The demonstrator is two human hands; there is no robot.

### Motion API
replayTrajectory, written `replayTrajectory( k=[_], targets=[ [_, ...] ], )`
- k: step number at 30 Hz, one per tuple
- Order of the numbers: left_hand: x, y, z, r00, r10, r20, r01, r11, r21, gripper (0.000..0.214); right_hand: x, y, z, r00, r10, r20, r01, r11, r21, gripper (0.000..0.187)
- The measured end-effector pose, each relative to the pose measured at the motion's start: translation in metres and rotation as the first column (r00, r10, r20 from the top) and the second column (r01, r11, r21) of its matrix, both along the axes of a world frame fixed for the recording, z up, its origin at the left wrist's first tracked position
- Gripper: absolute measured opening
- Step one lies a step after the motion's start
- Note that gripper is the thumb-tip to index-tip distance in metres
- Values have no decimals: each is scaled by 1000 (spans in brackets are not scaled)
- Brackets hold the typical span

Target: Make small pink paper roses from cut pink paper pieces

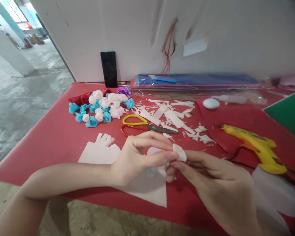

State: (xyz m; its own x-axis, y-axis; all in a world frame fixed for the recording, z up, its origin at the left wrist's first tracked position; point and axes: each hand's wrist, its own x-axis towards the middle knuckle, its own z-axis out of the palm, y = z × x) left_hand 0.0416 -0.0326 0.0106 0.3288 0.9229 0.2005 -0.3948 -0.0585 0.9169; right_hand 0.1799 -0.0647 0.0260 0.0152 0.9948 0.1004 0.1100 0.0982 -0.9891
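Observation:
A small white paper petal is pinched between my two hands above the front of the red table. My left hand comes from the left, its thumb and fingertips closed on the petal's left edge. From the right, my right hand grips its lower right side between thumb and fingers. Beneath my hands lies a sheet of white paper, partly covered by them. Just beyond my left hand rest scissors with one yellow and one red handle.
Pink, blue, red and purple paper flowers cluster at the back left, before a black phone leaning on the wall. White paper scraps lie mid-table. At right are a yellow glue gun with its cord and a white egg-shaped object.

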Motion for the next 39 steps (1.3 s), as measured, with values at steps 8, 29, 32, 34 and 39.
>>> replayTrajectory(
  k=[8, 29, 32, 34, 39],
  targets=[
    [0, -1, 3, 999, 20, -33, -18, 999, 52, 13, 0, -3, 2, 994, -61, 92, 59, 998, 25, 3],
    [-27, 27, 47, 768, 496, -405, 238, 365, 900, 6, 5, -4, 16, 992, 76, 104, -79, 997, 23, 10],
    [-27, 27, 48, 769, 497, -402, 254, 341, 905, 4, 6, -3, 17, 987, 53, 154, -68, 994, 90, 11],
    [-27, 27, 48, 770, 499, -398, 257, 327, 909, 5, 6, -3, 18, 979, 64, 193, -85, 991, 105, 11],
    [-27, 27, 47, 760, 475, -444, 270, 389, 880, 12, 5, -3, 19, 974, 80, 213, -98, 992, 80, 12]
  ],
)
